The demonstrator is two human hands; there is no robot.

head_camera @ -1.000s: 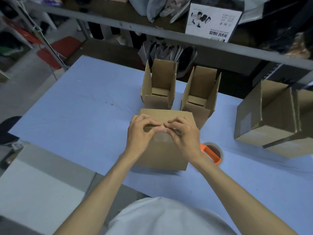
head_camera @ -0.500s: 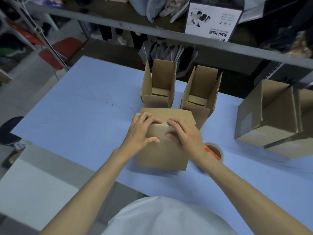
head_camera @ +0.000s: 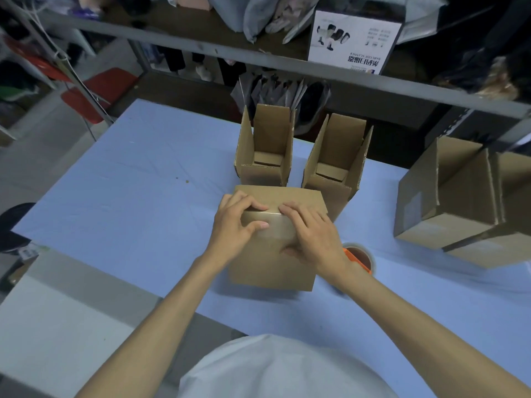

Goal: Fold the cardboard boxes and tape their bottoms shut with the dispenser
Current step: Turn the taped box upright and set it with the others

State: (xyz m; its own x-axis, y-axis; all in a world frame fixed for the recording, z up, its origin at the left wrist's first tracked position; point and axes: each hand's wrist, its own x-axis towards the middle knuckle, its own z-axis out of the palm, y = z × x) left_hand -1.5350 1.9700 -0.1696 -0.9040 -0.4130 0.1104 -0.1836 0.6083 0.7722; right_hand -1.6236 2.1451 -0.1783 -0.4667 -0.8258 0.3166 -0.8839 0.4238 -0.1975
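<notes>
Left hand (head_camera: pixel 238 225) and right hand (head_camera: pixel 313 237), fingers loosely spread, pressing clear tape (head_camera: pixel 273 222) onto the closed cardboard box (head_camera: pixel 270 268) on the blue table (head_camera: pixel 129 211), orange dispenser (head_camera: pixel 359 257) beside the right wrist, two open boxes (head_camera: pixel 264 156) (head_camera: pixel 336 170) beyond, folded flaps inside

Brown cardboard box (head_camera: pixel 270 265) stands bottom-up with clear tape (head_camera: pixel 273 224) across its seam, orange tape dispenser (head_camera: pixel 360 258) just beside.

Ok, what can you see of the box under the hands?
A plain brown corrugated cardboard box, closed side up, sits on the blue table. A shiny clear tape strip folds over its upper front edge onto the near face. The left hand and right hand press on the tape.
</notes>
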